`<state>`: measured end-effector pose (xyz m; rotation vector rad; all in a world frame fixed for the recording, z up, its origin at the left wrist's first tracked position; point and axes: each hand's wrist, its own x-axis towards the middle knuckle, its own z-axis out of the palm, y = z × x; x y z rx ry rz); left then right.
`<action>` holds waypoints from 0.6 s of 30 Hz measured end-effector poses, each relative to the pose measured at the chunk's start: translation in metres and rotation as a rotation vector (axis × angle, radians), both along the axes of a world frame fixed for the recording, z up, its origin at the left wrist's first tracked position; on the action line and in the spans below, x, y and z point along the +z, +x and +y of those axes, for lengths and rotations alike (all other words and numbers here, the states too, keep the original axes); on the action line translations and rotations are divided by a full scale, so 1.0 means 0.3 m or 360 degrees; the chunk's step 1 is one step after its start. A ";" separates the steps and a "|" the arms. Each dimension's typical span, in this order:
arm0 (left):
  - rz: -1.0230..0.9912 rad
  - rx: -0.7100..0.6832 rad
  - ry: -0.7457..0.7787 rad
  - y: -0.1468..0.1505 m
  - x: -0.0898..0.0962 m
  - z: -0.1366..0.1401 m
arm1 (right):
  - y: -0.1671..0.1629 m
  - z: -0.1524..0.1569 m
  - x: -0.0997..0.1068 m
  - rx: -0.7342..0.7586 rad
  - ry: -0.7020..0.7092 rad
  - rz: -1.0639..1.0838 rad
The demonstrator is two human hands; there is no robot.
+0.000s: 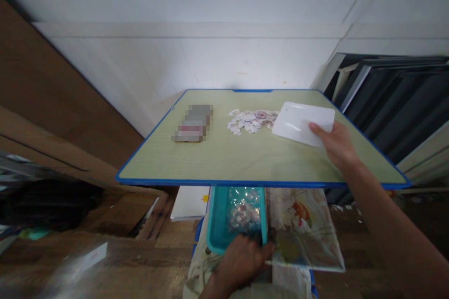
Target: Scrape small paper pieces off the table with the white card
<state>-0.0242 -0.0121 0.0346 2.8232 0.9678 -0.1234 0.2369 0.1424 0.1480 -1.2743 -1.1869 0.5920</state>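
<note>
My right hand (338, 145) grips a thin white board (298, 121) with rounded corners, thumb on top. It is over the right side of the table, its left edge beside a loose pile of small white paper pieces (250, 120). Below the table's front edge, my left hand (242, 259) is closed at the front right corner of a teal tray (213, 229), fingers over the rim; its fingertips are dark and blurred. Small clear packets (243, 215) lie inside the tray. To the right of this hand is a transparent plastic bag (312, 238) with a printed picture.
The pale green table (210, 163) has a blue edge and stands against a white wall. A pixelated stack (192, 124) lies on its left side. Dark panels (396, 98) lean at right. Brown cardboard (63, 103) and a black bag (52, 203) are at left.
</note>
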 end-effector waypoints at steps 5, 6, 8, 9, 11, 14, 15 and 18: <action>0.0008 -0.0003 -0.0002 0.001 -0.006 -0.001 | 0.113 0.064 -0.005 -0.0431 0.0171 -0.0271; 0.0019 -0.0009 -0.0006 0.001 -0.006 -0.002 | 0.114 0.066 -0.006 -0.0461 0.0197 -0.0343; 0.0039 -0.0022 -0.0010 0.000 -0.003 -0.001 | 0.100 0.064 -0.006 -0.0468 0.0208 -0.0478; 0.0042 -0.0030 -0.0012 0.000 -0.001 -0.001 | 0.089 0.062 -0.005 -0.0448 0.0182 -0.0527; 0.0034 -0.0038 -0.0015 0.001 0.001 0.000 | 0.066 0.060 -0.005 -0.0394 0.0082 -0.0590; 0.0024 -0.0038 -0.0020 0.003 -0.001 0.001 | 0.047 0.059 -0.007 -0.0218 -0.0067 -0.0566; 0.0025 -0.0034 -0.0022 0.003 -0.002 0.001 | 0.047 0.058 -0.010 -0.0163 -0.0091 -0.0522; 0.0033 -0.0014 -0.0032 0.002 -0.004 0.000 | 0.067 0.058 -0.024 -0.0104 -0.0060 -0.0328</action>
